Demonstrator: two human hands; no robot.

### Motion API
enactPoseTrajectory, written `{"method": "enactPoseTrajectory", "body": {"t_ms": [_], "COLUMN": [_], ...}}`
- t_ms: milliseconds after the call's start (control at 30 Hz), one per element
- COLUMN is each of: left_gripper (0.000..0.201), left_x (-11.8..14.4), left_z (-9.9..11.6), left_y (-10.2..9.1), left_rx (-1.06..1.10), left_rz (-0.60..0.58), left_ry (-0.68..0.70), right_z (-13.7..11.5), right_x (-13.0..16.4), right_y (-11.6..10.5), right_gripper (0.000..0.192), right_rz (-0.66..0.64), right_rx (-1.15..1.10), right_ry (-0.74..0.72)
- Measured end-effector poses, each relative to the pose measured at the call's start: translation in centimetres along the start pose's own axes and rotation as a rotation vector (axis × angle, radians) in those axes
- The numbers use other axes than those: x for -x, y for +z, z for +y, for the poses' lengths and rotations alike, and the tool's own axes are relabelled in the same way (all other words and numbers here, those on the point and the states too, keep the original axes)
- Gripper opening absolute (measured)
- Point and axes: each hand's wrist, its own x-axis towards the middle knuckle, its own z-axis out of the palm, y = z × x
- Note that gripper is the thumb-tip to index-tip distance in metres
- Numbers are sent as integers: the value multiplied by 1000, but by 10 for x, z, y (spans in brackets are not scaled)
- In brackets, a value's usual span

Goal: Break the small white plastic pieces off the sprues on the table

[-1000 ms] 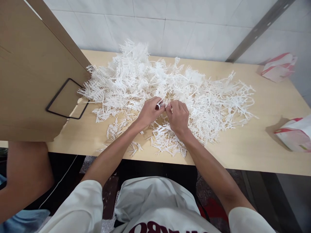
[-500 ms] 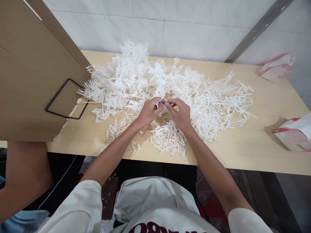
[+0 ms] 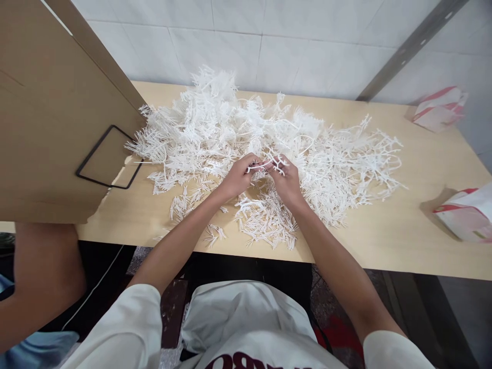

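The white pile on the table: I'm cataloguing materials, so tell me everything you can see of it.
The pile is a loose tangle of thin white branched pieces, plastic by the look, spread wide over the wooden table. Small comb-like bits lie scattered at its near edge. Both hands, left and right, rest on its middle, pinching one piece between them.

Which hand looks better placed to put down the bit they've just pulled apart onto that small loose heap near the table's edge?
Probably the right hand: it sits almost directly above the small heap of loose white pieces. The left hand pinches the same white plastic sprig but lies farther to the side.
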Motion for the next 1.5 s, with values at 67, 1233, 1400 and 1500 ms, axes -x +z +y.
{"method": "enactPoseTrajectory", "body": {"t_ms": [67,1233,1400,1500], "left_gripper": [13,27,15,20], "left_x": [-1,-1,-2,-2], "left_z": [-1,5,7,8], "left_y": [1,-6,-9,-9], "left_rx": [98,618,678,640], "left_rz": [16,111,84,77], "left_ry": [-11,-274,-340,-402], "right_z": [3,-9,-1,2], "right_x": [0,-7,-7,-6], "right_y": [5,-19,-22,-24], "right_gripper": [29,11,21,25], "right_rz": [27,-42,-31,-41], "right_rx": [-93,226,297,351], "right_ry": [45,-283,-371,-414]}}
